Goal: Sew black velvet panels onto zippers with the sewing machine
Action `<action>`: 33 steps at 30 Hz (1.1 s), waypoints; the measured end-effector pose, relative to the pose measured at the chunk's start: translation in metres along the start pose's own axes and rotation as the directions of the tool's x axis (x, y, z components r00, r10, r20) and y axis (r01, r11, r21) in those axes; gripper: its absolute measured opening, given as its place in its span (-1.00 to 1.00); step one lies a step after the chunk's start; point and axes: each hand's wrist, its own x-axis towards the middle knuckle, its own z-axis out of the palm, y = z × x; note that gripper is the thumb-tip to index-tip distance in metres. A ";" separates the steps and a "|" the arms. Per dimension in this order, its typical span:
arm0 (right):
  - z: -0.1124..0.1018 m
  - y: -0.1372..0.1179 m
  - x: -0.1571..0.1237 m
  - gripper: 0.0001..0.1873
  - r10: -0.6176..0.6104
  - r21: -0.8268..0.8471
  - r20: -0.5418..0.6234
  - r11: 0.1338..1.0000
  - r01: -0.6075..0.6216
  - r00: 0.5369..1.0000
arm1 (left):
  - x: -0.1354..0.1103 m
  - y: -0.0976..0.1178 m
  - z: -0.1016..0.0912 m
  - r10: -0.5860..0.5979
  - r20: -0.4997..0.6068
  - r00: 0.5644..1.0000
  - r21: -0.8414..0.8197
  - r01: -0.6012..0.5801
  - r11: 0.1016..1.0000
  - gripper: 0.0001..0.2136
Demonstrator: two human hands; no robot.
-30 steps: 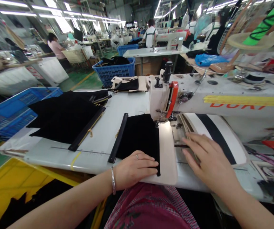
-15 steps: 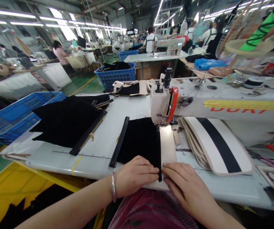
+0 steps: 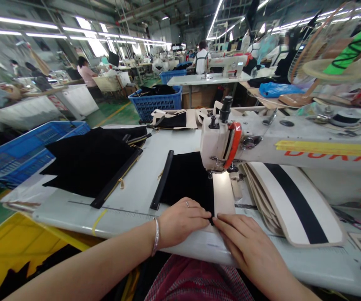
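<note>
My left hand (image 3: 183,221) lies flat on the near end of a black fabric piece (image 3: 188,177), fingers stretched out, a ring and a bracelet on it. My right hand (image 3: 244,244) lies flat beside it, fingertips on the near end of the cream strip (image 3: 224,194) that borders the black piece. The fingertips of both hands almost meet at the seam. The two joined pieces run away from me under the white sewing machine head (image 3: 219,140). A black zipper strip (image 3: 162,179) lies along the left edge of the black piece.
A stack of cream panels with a black stripe (image 3: 293,200) lies right of the needle. Black fabric with zippers (image 3: 86,161) is piled at the left on the white table (image 3: 136,184). A blue crate (image 3: 14,150) stands beyond it. Other people sew at distant tables.
My right hand came from the machine bed at the right to the near end of the cream strip, beside my left hand. The left hand stayed on the black piece.
</note>
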 end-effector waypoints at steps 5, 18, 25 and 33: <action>-0.001 0.006 0.014 -0.56 -0.011 -0.011 -0.017 1.000 0.011 1.000 | 0.011 -0.017 -0.002 -0.014 0.039 0.999 0.012 0.013 1.000 -0.81; -0.011 0.022 0.054 -0.64 0.050 -0.108 -0.018 0.993 -0.052 0.999 | 0.036 -0.061 0.001 -0.088 0.012 0.996 0.075 0.086 0.993 -0.79; -0.007 0.031 0.071 -0.58 0.093 -0.150 -0.043 0.984 -0.099 0.995 | 0.051 -0.088 0.008 -0.136 -0.031 0.990 0.075 0.138 0.988 -0.81; 0.004 0.038 0.082 -0.56 0.129 -0.018 -0.111 0.991 -0.132 0.985 | 0.057 -0.103 0.012 -0.209 -0.069 0.976 0.075 0.214 0.974 -0.78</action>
